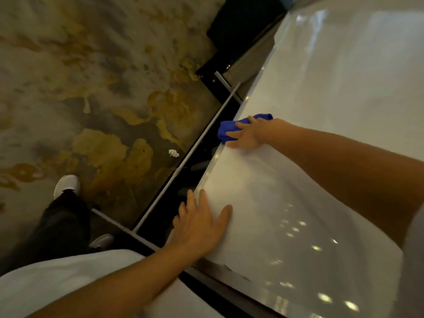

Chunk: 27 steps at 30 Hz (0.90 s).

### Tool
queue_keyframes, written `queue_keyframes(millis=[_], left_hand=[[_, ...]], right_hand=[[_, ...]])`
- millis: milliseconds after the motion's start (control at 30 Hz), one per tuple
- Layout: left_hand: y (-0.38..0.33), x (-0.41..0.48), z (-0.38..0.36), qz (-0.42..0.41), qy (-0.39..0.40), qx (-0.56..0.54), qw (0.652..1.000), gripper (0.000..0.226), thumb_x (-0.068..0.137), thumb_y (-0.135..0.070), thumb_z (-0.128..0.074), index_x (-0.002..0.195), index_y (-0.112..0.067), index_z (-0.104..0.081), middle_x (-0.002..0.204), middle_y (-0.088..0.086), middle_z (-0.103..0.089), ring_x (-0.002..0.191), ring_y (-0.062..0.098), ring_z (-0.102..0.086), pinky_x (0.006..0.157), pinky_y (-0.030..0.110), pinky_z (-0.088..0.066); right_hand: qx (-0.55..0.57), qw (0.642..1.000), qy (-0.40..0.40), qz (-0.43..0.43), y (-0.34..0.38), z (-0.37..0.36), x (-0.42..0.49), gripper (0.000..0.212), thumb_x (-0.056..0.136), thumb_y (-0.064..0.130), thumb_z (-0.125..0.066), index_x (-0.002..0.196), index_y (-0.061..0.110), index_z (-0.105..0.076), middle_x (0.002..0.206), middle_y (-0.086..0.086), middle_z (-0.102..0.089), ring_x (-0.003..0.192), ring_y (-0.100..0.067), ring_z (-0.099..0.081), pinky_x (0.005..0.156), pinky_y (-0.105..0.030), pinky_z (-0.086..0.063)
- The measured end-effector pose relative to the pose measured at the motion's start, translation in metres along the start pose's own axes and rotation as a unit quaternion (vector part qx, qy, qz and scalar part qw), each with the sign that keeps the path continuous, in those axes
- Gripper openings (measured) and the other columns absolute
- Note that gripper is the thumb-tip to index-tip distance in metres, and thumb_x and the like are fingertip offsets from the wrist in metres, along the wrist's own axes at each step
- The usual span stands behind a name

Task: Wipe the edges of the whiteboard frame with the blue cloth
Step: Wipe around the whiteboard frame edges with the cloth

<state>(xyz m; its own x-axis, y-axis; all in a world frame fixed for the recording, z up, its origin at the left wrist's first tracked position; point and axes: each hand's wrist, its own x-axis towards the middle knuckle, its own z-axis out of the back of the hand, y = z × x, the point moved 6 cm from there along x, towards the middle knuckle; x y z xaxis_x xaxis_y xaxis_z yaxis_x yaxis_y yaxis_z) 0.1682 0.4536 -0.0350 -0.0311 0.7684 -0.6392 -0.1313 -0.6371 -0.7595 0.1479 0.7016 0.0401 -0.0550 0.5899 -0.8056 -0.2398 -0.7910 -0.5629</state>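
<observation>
The glossy whiteboard [321, 134] fills the right half of the view, seen from above at a steep angle. Its thin metal frame edge [212, 161] runs diagonally down its left side. My right hand [246, 134] presses a bunched blue cloth [229, 128] onto that edge, fingers spread over the cloth. Part of the cloth sticks out behind the hand near the wrist. Lower down, my left hand [202, 222] lies flat on the board beside the same edge, fingers apart, holding nothing.
A grey stand rail [195, 148] and a crossbar [124, 227] run below the board over a dark gap. The mottled brown floor [91, 88] holds a crumpled white scrap [173, 153]. My white shoe [67, 185] and dark trouser leg stand at lower left.
</observation>
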Motion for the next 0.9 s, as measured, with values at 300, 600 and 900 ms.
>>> queue_keyframes(millis=[300, 600, 900], left_hand=[[-0.001, -0.030, -0.007, 0.023, -0.015, 0.052, 0.998, 0.098, 0.076, -0.085, -0.012, 0.153, -0.026, 0.007, 0.164, 0.011, 0.010, 0.148, 0.042, 0.010, 0.117, 0.061, 0.003], [-0.009, -0.023, -0.008, 0.007, -0.004, 0.069, 0.998, 0.104, 0.075, -0.087, -0.007, 0.152, -0.022, 0.017, 0.161, 0.011, 0.025, 0.146, 0.042, 0.021, 0.115, 0.059, 0.010], [-0.027, 0.012, -0.001, -0.005, -0.014, 0.021, 1.000, 0.109, 0.069, -0.091, -0.009, 0.153, -0.024, 0.013, 0.163, 0.009, 0.016, 0.147, 0.042, 0.015, 0.115, 0.061, 0.005]], right_hand=[[-0.022, 0.942, 0.055, 0.330, 0.121, -0.033, -0.062, 0.060, 0.096, 0.067, -0.018, 0.152, 0.045, -0.015, 0.165, 0.007, -0.001, 0.150, -0.029, 0.012, 0.118, -0.054, 0.008], [-0.025, 0.999, -0.044, 0.004, -0.012, -0.001, 0.007, 0.073, 0.093, 0.070, -0.014, 0.156, 0.035, -0.001, 0.166, -0.003, 0.007, 0.147, -0.046, 0.008, 0.117, -0.064, -0.003], [0.018, 0.987, -0.029, 0.158, 0.095, -0.035, -0.035, 0.086, 0.080, 0.084, -0.002, 0.154, 0.039, 0.003, 0.166, 0.004, 0.001, 0.148, -0.043, 0.011, 0.117, -0.058, 0.005]])
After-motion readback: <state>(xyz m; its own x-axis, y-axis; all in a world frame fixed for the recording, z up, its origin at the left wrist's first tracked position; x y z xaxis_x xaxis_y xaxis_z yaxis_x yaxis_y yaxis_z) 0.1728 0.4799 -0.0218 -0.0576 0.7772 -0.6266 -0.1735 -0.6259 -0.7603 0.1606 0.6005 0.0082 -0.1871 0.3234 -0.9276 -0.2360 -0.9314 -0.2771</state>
